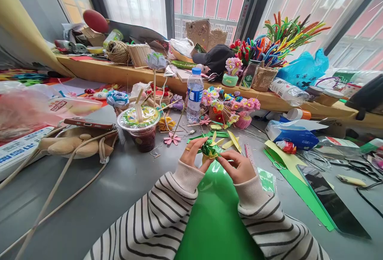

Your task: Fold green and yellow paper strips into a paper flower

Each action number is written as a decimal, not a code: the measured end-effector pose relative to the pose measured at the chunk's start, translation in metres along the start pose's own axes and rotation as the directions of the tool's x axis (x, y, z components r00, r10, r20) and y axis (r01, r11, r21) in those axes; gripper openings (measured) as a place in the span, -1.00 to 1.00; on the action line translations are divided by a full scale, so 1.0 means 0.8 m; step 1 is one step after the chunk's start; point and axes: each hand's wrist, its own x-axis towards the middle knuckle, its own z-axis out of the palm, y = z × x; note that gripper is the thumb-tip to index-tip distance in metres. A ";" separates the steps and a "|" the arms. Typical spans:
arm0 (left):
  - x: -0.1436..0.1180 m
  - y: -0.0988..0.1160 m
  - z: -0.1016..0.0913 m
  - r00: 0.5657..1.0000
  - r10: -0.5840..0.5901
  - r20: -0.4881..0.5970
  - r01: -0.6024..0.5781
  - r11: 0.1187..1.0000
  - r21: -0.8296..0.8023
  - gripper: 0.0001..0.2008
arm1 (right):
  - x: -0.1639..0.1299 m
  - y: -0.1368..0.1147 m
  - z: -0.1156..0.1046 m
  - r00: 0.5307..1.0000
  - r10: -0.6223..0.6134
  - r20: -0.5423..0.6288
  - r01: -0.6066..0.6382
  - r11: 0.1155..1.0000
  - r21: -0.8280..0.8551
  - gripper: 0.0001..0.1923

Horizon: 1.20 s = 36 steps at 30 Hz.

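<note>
Striped sleeves (152, 214), bottom of frame. Left hand (191, 157) pinches a green-and-yellow folded piece (210, 149), centre; right hand (239, 166) grips its right edge, fingertips together. Risk, likely: uneven pulling by the right hand could loosen the folds.

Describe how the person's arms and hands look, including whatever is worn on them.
Both arms are covered by long, loose off-white sleeves with thin dark stripes, ending in plain ribbed cuffs. The left hand wears a slim gold-coloured ring. Neither it nor the right hand is gloved.
</note>
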 end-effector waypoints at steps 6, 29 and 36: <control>-0.002 0.002 0.000 0.997 0.054 0.062 -0.057 0.997 0.057 -0.52 | -0.006 0.001 0.009 0.979 -0.200 -0.044 0.192 0.971 -0.145 -0.85; -0.005 0.002 0.007 0.998 0.044 0.051 -0.043 0.999 -0.012 -0.66 | -0.002 0.009 0.010 0.999 0.021 -0.031 -0.018 0.994 0.110 -0.80; -0.007 0.002 0.009 1.000 -0.024 0.018 0.024 1.000 0.006 -0.66 | -0.002 0.003 0.008 0.981 -0.059 -0.183 0.048 0.997 -0.063 -0.81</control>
